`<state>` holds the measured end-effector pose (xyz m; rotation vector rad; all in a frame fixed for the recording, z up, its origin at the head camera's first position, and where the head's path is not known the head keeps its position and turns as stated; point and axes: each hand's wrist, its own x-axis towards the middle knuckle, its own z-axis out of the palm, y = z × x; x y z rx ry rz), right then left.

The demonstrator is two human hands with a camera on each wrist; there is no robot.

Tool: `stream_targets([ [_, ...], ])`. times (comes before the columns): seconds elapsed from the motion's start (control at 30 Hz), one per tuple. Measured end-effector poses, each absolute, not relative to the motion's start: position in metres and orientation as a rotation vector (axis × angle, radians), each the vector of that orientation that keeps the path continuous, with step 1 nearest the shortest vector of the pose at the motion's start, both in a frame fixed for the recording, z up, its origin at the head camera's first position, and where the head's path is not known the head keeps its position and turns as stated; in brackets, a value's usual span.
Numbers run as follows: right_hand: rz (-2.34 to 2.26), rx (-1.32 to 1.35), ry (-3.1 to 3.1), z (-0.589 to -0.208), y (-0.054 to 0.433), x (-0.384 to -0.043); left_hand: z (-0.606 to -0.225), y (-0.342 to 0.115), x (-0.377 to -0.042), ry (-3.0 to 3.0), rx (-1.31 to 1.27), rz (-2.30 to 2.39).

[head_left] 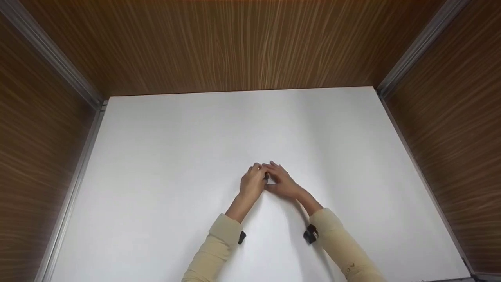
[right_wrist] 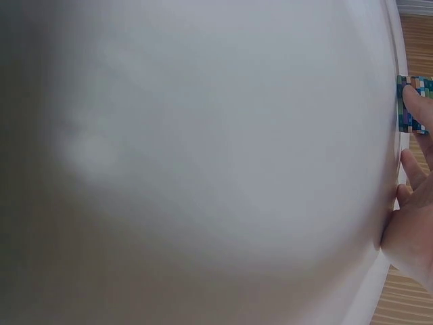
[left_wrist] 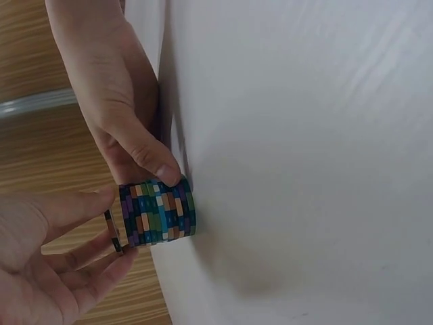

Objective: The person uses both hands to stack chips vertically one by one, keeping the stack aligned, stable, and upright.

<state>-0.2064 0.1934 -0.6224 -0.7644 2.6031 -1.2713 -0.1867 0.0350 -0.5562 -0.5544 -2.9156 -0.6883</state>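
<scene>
A stack of multicoloured poker chips stands on the white table, its edges striped in blue, green, purple and orange. In the left wrist view, my left hand pinches a single chip between thumb and fingers, just above the stack's top and slightly tilted to it. My right hand holds the stack lower down, with its thumb on the side; its other fingers are partly hidden behind. The head view shows my left hand largely covering the chips. At the edge of the right wrist view, the right thumb lies against the stack.
The white tabletop spreads around both hands. Wood-grain panels enclose it at the back and on both sides, with metal strips at the corners. Black wrist cameras hang by the sleeves.
</scene>
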Motion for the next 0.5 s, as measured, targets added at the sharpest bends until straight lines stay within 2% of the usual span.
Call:
stream_targets([
  [0.5, -1.294, -0.762, 2.547, -0.6191, 0.1914, -0.2024, -0.5577, 0.0372, -0.1849, -2.886, -0.582, -0.649],
])
